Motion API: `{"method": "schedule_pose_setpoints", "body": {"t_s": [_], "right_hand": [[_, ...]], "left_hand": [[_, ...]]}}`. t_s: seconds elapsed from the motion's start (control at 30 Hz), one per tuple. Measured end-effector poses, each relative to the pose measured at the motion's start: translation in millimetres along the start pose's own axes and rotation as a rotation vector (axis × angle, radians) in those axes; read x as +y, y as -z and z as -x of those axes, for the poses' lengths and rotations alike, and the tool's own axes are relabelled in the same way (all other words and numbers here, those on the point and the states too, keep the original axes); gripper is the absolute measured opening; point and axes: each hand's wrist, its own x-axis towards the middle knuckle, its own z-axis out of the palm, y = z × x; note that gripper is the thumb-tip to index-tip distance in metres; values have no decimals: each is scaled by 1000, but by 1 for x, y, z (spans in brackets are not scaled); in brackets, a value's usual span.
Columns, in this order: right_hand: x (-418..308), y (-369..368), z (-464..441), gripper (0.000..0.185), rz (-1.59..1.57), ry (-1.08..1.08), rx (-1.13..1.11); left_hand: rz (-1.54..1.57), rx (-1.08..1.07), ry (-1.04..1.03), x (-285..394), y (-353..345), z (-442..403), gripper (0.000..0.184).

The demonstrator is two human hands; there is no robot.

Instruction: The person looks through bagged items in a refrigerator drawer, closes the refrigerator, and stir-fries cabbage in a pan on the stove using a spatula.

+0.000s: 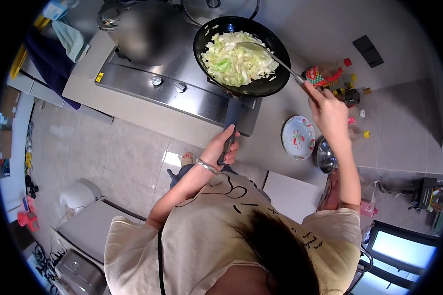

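A black wok (275, 83) sits on the right part of the steel gas stove (133, 81), filled with chopped pale-green cabbage (236, 61). My left hand (221, 147) is wrapped round the wok's dark handle (232, 115), which points toward my body. Above the counter to the right of the wok, my right hand (328, 110) grips the handle end of a metal spatula (285, 66). The spatula slants down to the left, and its head rests in the cabbage, partly covered by it.
A large pot (152, 34) with a blurred surface stands on the left burner. A glass lid (221, 10) lies behind the wok. Right of the stove are a patterned plate (299, 137), a metal bowl (325, 156) and several bottles (325, 73). Cloths (70, 42) hang at the left.
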Motion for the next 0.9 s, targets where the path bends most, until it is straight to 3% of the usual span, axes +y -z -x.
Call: {"method": "schedule_pose_setpoints", "body": {"t_s": [0.1, 0.17, 0.33, 0.43, 0.6, 0.73, 0.9], "right_hand": [[-13, -54, -4, 57, 81, 105, -27], [-17, -52, -1, 55, 91, 158, -74], [-4, 56, 25, 52, 123, 110, -90], [-20, 84, 38, 53, 171, 128, -188], [-17, 10, 7, 53, 88, 65, -90], [-22, 3, 3, 53, 86, -29, 25], [-18, -55, -19, 54, 96, 115, 37]], "left_hand": [[-2, 7, 3, -1, 1, -1, 30], [-4, 2, 0, 1, 2, -1, 30], [-2, -19, -3, 0, 5, -4, 31], [-17, -22, -25, 1, 2, -1, 31], [-14, 13, -1, 1, 1, 0, 30], [-12, 1, -3, 2, 0, 1, 31], [0, -13, 16, 1, 3, -4, 31]]}}
